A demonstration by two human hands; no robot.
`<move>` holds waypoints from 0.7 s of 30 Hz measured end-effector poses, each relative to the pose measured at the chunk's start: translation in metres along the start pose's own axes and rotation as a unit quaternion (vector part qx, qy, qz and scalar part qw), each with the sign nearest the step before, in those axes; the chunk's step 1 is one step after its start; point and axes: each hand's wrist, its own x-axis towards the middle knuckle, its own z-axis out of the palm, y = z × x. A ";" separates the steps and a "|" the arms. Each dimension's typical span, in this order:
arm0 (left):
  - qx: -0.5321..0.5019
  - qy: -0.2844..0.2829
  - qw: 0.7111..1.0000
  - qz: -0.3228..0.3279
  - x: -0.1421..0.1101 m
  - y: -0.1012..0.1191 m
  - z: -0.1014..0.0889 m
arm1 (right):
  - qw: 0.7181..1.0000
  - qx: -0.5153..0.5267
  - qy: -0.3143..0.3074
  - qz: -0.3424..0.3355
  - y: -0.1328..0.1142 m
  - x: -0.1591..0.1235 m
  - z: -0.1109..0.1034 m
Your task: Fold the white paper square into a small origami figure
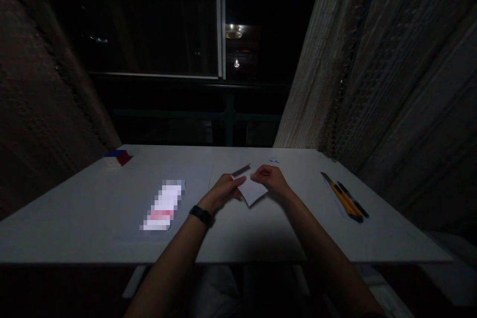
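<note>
Between my hands, above the middle of the white table (231,238), is a piece of white paper (254,192) with a pointed lower corner and a darker folded strip (241,171) at its top left. My left hand (224,190), with a dark watch on its wrist, is closed on the paper's left side, thumb on top. My right hand (272,179) has its fingers curled and pinched at the paper's upper right edge. The dim light hides the finer folds.
A phone (163,205) with a lit, blurred screen lies at the left. A yellow utility knife (343,198) and a dark pen (352,198) lie at the right. Small scraps (274,161) and a blue, red and white block (118,158) are farther back.
</note>
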 end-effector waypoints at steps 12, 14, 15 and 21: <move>0.134 0.156 0.966 0.158 0.007 -0.001 -0.004 | 0.999 -0.027 -0.027 0.033 -0.003 0.000 -0.013; 0.122 0.154 0.968 0.154 0.006 0.000 -0.003 | 0.998 -0.017 -0.048 0.038 -0.004 -0.001 -0.015; 0.118 0.153 0.969 0.154 0.005 0.001 -0.002 | 0.998 -0.006 -0.055 0.043 -0.004 -0.001 -0.016; 0.061 0.126 0.980 0.144 0.000 0.004 0.000 | 0.981 0.064 -0.142 0.112 -0.004 -0.006 -0.013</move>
